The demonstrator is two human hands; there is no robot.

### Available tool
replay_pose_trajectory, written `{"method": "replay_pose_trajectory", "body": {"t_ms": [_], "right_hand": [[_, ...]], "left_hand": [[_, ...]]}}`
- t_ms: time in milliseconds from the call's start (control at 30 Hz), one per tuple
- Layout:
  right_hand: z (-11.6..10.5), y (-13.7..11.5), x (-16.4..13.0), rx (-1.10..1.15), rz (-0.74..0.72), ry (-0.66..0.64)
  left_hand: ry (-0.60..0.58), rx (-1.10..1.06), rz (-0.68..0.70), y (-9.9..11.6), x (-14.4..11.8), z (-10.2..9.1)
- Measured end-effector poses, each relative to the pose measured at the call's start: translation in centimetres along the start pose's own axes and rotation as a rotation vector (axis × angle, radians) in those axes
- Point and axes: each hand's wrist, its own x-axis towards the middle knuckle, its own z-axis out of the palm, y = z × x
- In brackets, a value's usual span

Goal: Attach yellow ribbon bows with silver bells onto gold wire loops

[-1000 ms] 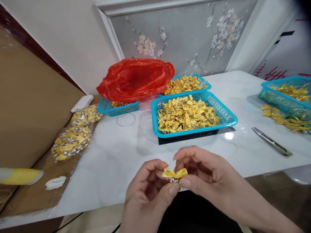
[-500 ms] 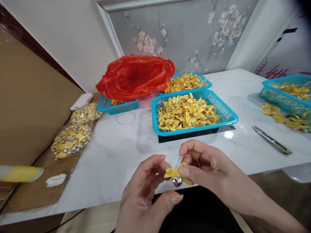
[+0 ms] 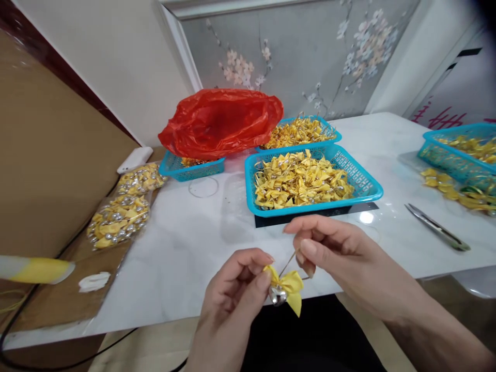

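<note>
Head view shows the left hand point(image 3: 232, 294) with fingers pinched on a yellow bow point(image 3: 289, 287) with bell, steadying it above the table point(image 3: 186, 258) edge, while the right hand point(image 3: 333, 253) fingers pinch its thin gold thread point(image 3: 287, 263), keeping it taut.

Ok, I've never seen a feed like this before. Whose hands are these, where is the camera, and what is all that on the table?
There is no machine here: these are a person's two bare hands, filmed by a camera worn on the head, looking forward and down. The left hand pinches a small yellow bow with a silver bell under it. The right hand pinches a thin gold thread that runs up from the bow. On the white table lies a blue basket full of the same yellow bows, with more baskets behind it and at the right edge. A red plastic bag rests over the far left basket. Metal snips lie at the right, and clear packets of bows at the left.
</note>
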Motion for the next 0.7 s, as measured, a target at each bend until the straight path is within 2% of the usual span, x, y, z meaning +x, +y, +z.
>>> {"method": "replay_pose_trajectory", "body": {"t_ms": [100,267,467,567,700], "right_hand": [[0.4,-0.4,0.2,0.058,-0.018,0.016],[1.5,-1.2,0.8,0.142,0.011,-0.005],[1.8,-2.3,1.2,0.463,0.061,-0.026],[1.8,-2.6,1.3,0.557,0.106,0.001],[2.0,-2.4,1.5,0.572,0.165,0.066]], "left_hand": [[-0.049,-0.035,0.002,-0.1,-0.1,-0.1],[-0.263,-0.217,0.03,-0.6,0.4,0.1],[-0.347,-0.486,-0.071,-1.0,0.8,0.6],[-0.393,-0.529,-0.022,-0.9,0.5,0.8],[-0.369,-0.525,0.041,-0.7,0.3,0.8]]}}
